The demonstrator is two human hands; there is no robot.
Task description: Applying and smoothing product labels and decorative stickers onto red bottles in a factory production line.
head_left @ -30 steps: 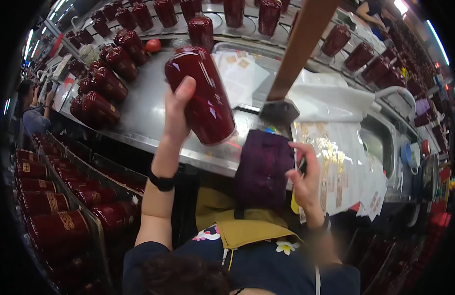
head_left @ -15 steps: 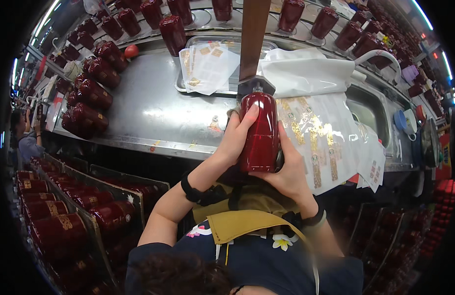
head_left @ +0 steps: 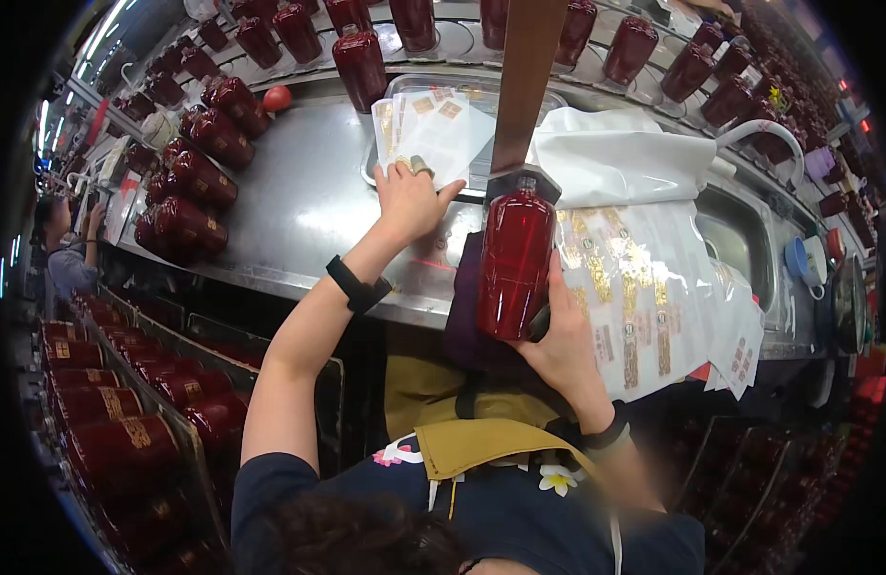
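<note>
A glossy dark red glass bottle (head_left: 517, 264) stands tilted in front of me, its clear neck at the dark end of a brown upright bar (head_left: 520, 86). Around the bottle's lower right side my right hand (head_left: 567, 345) is closed, steadying it. My left hand (head_left: 409, 203) reaches over the metal tray (head_left: 370, 161), fingers stretched and thumb apart, with a tan finger cover on one finger. Its fingertips touch the lower edge of white decal sheets (head_left: 453, 139) bearing gold patterns. Purple cloth (head_left: 465, 311) shows behind the bottle's left side.
Several red bottles (head_left: 202, 175) lie at the left of the steel counter (head_left: 299, 211), near a small red ball (head_left: 276, 98). Large gold-printed sheets (head_left: 644, 287) and white plastic (head_left: 615, 158) cover the right, beside a sink (head_left: 735, 240). More bottles line the conveyor behind.
My left hand has let go of the bottle and moved up and left to the decal sheets. My right hand still holds the bottle, and the whole view has shifted slightly.
</note>
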